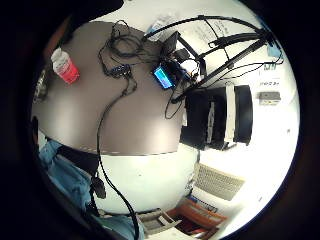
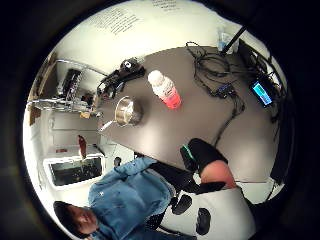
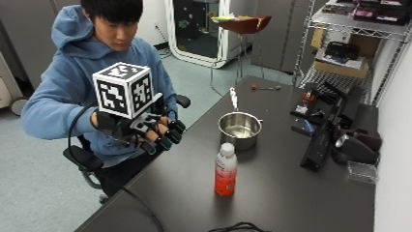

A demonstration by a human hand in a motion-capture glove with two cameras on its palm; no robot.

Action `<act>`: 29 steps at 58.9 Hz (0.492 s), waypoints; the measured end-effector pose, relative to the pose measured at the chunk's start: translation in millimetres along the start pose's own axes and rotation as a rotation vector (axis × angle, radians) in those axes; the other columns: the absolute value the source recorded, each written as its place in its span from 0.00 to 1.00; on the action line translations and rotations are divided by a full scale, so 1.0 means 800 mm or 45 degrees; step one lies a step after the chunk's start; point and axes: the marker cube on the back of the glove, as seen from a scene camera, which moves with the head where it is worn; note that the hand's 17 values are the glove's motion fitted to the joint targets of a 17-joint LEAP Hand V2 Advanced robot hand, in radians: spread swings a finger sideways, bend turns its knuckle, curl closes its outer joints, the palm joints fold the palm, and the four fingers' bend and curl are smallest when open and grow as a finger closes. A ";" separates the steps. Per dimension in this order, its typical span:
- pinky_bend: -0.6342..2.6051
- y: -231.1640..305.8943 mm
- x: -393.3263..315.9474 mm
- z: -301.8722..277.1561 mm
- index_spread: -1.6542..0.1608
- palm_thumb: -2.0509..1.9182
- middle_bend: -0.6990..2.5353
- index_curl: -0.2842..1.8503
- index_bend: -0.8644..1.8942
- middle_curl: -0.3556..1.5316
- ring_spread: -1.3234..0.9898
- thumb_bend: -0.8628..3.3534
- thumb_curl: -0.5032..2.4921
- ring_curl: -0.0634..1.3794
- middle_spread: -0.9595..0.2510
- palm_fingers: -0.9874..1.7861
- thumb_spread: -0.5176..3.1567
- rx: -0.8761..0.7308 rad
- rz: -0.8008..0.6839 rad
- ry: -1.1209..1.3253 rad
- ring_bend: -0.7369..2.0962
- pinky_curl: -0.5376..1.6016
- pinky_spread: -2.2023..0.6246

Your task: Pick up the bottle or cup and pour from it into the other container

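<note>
A clear bottle (image 3: 225, 169) with a white cap and red liquid stands upright near the middle of the dark table (image 3: 283, 193). Just behind it sits a steel pot (image 3: 239, 128), handle pointing away, with nothing visible inside. My gloved right hand (image 3: 157, 134) hovers over the table's left edge, left of the bottle and apart from it. Its fingers hang loosely curled and hold nothing. In the thumb side palm view the bottle (image 2: 165, 90) and the pot (image 2: 127, 111) stand side by side. The little finger side palm view has the bottle (image 1: 65, 67) far off on the table.
A black stand (image 3: 320, 140) and small devices line the table's right side. Black cables (image 1: 117, 70) run across the far end, beside a small blue-lit screen (image 1: 162, 76). A wire shelf (image 3: 347, 48) stands behind the table.
</note>
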 end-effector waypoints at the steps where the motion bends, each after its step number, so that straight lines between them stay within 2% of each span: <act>1: 0.32 0.000 0.000 0.000 0.81 0.64 0.28 0.15 0.37 0.21 0.58 0.27 0.21 0.07 0.79 0.47 0.24 -0.001 0.000 0.001 0.36 0.29 0.81; 11: 0.35 -0.006 -0.003 0.000 0.73 0.66 0.28 0.19 0.37 0.26 0.59 0.25 0.23 0.14 0.79 0.44 0.33 -0.011 -0.006 0.021 0.37 0.33 0.85; 29: 0.36 -0.010 -0.002 0.007 0.71 0.68 0.28 0.22 0.37 0.31 0.60 0.21 0.26 0.18 0.79 0.43 0.37 -0.038 0.000 0.025 0.38 0.35 0.86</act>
